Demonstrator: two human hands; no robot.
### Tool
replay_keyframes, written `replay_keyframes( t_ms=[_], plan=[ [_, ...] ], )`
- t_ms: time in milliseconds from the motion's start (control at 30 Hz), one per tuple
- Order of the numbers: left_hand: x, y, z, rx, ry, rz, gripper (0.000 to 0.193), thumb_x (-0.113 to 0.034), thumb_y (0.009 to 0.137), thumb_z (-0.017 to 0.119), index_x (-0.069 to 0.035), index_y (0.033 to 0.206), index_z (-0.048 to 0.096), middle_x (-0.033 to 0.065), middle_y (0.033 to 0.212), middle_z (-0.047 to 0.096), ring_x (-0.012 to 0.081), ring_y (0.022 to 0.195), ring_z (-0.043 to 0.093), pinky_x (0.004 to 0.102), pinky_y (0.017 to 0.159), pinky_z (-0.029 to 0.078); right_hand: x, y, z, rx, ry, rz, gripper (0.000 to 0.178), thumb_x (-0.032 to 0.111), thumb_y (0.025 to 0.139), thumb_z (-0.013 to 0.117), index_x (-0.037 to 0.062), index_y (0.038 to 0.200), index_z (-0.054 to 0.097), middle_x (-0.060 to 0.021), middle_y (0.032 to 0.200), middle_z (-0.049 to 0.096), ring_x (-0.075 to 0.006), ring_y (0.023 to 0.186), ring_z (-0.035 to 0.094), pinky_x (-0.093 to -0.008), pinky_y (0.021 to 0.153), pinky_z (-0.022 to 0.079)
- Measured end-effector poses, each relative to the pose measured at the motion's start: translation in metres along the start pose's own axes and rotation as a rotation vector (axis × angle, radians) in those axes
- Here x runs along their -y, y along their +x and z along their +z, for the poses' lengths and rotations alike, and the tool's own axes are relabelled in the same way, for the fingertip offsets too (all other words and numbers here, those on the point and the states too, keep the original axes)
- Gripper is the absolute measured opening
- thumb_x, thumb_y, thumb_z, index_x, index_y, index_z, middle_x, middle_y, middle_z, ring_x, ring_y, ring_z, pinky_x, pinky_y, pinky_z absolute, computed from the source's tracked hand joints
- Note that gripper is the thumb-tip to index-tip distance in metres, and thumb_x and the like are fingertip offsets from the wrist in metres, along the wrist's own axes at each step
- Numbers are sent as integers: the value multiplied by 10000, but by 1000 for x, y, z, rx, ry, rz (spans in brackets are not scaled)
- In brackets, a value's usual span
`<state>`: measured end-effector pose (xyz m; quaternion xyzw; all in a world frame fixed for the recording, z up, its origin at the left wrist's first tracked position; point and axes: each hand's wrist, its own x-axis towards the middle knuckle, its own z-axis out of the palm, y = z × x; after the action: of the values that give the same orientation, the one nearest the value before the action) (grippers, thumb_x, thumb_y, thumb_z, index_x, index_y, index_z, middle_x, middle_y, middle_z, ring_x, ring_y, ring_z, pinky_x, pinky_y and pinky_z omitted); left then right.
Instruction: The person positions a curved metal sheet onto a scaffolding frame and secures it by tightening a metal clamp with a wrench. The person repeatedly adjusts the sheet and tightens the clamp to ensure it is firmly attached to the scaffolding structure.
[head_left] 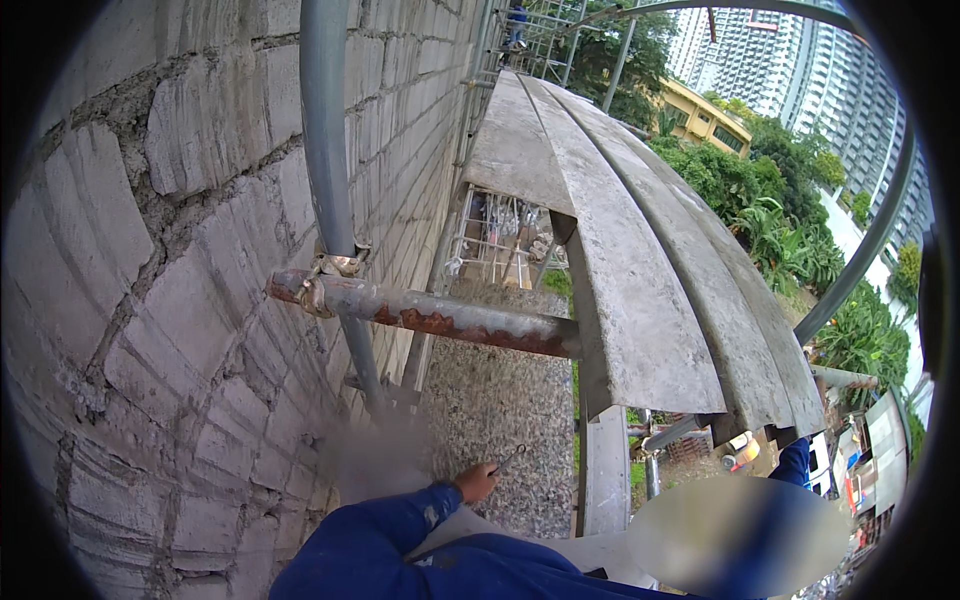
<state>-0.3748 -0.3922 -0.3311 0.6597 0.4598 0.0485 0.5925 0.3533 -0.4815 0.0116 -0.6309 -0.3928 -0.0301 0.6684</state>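
Note:
My left hand (477, 482) comes in from the lower edge in a blue sleeve (400, 515). Its fingers are closed round a thin metal tool with a ring-like end (512, 459), which points up and to the right; its exact kind is too small to tell. Above this hand, a rusty horizontal scaffold pipe (450, 318) is joined by a coupler (335, 268) to a grey upright pipe (325, 130). At the lower right, a second blue sleeve (793, 462) passes up to the planks' ends, partly covered by a blurred patch. My right hand does not show.
Long grey metal planks (650, 300) run away on the right above the rusty pipe. A rough block wall (220, 240) rises close on the left. Far below lies gravelly ground (500, 400). A curved grey pipe (865, 260) stands at right; another person (516, 25) is far ahead.

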Motion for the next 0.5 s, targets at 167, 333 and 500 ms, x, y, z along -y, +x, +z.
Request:
replay_keyframes(
  t_ms=[167,333,500],
  plan=[
    [29,24,6,-28,-7,60,587,-287,1070,512,-6,1563,361,116,831,657,222,661,579,439,662,479,11,-5,14,10,118,49,319,347,1085,501,63,963,580,-87,859,653,-207,748,584,-381,704,491],
    [19,18,3,-38,78,51,576,-315,1066,505,14,1528,404,224,1248,644,332,1090,637,450,926,489,15,-10,15,7,173,79,318,348,1085,501,64,966,582,-87,860,654,-208,747,587,-382,704,493],
    [36,26,12,-166,37,152,335,-277,1061,503,8,1192,621,117,774,598,253,620,548,461,627,420,22,-3,29,19,223,94,317,349,1085,502,65,969,583,-87,861,656,-209,746,589,-382,704,495]
  ],
)
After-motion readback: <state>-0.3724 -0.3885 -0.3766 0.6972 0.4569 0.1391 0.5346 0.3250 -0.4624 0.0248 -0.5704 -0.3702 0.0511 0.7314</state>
